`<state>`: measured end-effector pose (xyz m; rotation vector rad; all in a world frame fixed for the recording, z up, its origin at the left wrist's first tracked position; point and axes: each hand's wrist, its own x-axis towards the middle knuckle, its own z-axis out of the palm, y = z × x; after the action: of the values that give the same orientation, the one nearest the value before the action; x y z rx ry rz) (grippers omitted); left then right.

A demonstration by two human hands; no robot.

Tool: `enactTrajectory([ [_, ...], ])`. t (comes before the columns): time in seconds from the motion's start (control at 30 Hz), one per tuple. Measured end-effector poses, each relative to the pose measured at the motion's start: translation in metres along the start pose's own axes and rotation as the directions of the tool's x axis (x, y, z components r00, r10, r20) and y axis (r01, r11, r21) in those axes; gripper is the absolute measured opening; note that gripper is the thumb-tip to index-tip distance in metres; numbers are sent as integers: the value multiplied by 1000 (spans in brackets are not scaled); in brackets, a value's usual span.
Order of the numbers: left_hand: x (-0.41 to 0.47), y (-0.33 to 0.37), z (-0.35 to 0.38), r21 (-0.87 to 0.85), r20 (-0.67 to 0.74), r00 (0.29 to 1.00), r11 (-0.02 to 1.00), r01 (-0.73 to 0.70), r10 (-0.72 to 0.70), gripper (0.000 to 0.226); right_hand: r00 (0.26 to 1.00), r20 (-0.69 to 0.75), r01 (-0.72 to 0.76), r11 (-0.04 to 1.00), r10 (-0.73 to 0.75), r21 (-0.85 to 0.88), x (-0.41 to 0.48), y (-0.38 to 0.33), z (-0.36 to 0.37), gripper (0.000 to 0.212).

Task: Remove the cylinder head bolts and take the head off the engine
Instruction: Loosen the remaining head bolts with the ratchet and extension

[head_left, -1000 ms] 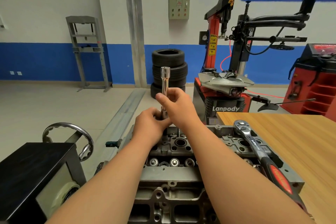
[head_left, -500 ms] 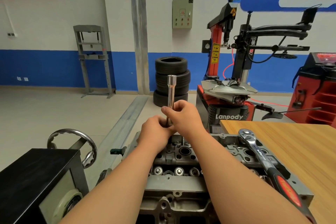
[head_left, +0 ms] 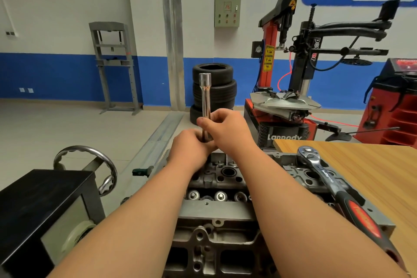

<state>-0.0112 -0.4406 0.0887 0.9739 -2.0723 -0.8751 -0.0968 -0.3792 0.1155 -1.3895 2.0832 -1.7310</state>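
— What did the head camera show of the hands?

— Both gripped the long chrome socket bar [head_left: 205, 97], which stood upright. The left hand [head_left: 190, 149] curled round its lower shaft. The right hand [head_left: 225, 128] closed just above, thumb against the metal.

— And the engine part?

— The grey cast-metal cylinder head [head_left: 216, 212] lay directly below them, at 6 o'clock. Its open recesses held a row of round silvery caps [head_left: 220, 195].

— Anything along its edges?

— A chrome ratchet with a black-and-red handle [head_left: 327, 178] lay along the right side, at 4 o'clock, just beside the wooden tabletop [head_left: 372, 165]. A black box [head_left: 33, 198] stood at 8 o'clock. Bare floor opened toward the stacked black tyres [head_left: 214, 88] at 12.
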Motion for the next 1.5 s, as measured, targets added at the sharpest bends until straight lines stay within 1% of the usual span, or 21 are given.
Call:
enactTrajectory([
  [0.1,-2,-2,-4,-79,95,994,996,-45,53,18,995,83,66,998,-64,-15,-5,-2,-6,22],
  [0.17,-6,-4,-8,-116,174,980,990,-81,101,9,991,123,46,999,-49,27,-8,-4,-8,23],
  [0.2,-7,-5,-9,-109,184,976,989,-95,114,8,990,138,28,998,-34,49,-9,-5,-8,22],
  [0.27,-7,-5,-10,-88,148,981,990,-113,126,11,989,146,4,999,-11,46,-10,-7,-5,18],
  [0.37,-7,1,-6,-41,80,994,997,-66,70,22,998,66,-16,1000,17,-18,-10,-8,-4,27],
  [0.4,-6,3,-4,-27,72,996,998,-54,55,25,999,37,-18,1000,19,-13,-10,-8,-4,28],
  [0.47,-6,2,-1,-34,76,995,998,-57,60,28,999,36,-8,1000,7,18,-9,-6,-6,29],
  [0.5,-6,1,-2,-53,87,994,996,-68,72,26,998,59,0,999,-2,35,-10,-5,-7,29],
  [0.63,-8,-5,-9,-128,172,971,981,-146,167,5,992,129,-2,993,-13,117,-10,-1,-9,21],
  [0.7,-7,-6,-9,-133,163,971,979,-155,176,6,992,125,17,997,-26,70,-8,1,-9,26],
  [0.8,-5,-3,-5,-91,68,990,989,-115,121,29,998,52,31,1000,-31,0,-6,0,-7,28],
  [0.87,-5,-1,-4,-67,45,995,994,-85,88,35,998,24,55,998,-54,-21,-5,0,-8,22],
  [0.93,-5,-3,-5,-101,70,995,992,-70,78,31,995,55,78,997,-78,-9,-7,-1,-10,21],
  [1.03,-6,-6,-10,-184,180,974,977,-104,138,11,990,108,92,995,-94,21,-10,-3,-13,25],
  [1.1,-6,-6,-12,-181,201,965,975,-132,168,6,989,124,83,996,-84,14,-10,-5,-12,26],
  [1.17,-3,-5,-9,-139,137,980,982,-126,145,15,992,111,55,998,-54,-5,-9,-5,-9,27],
  [1.23,-1,-3,-6,-68,53,993,993,-98,102,30,999,34,24,1000,-24,-11,-7,-5,-7,32],
  [1.3,-2,-2,-5,-54,12,996,995,-83,83,34,999,-9,35,999,-35,-37,-6,-5,-7,30],
  [1.37,-4,-4,-6,-125,53,993,987,-98,105,27,996,15,86,993,-85,-80,-6,-4,-10,22],
  [1.47,-6,-8,-11,-210,184,966,967,-142,182,4,993,67,105,992,-101,-66,-7,-3,-13,24],
  [1.5,-5,-8,-12,-208,189,962,966,-156,196,6,992,80,98,994,-94,-43,-7,-3,-13,24],
])
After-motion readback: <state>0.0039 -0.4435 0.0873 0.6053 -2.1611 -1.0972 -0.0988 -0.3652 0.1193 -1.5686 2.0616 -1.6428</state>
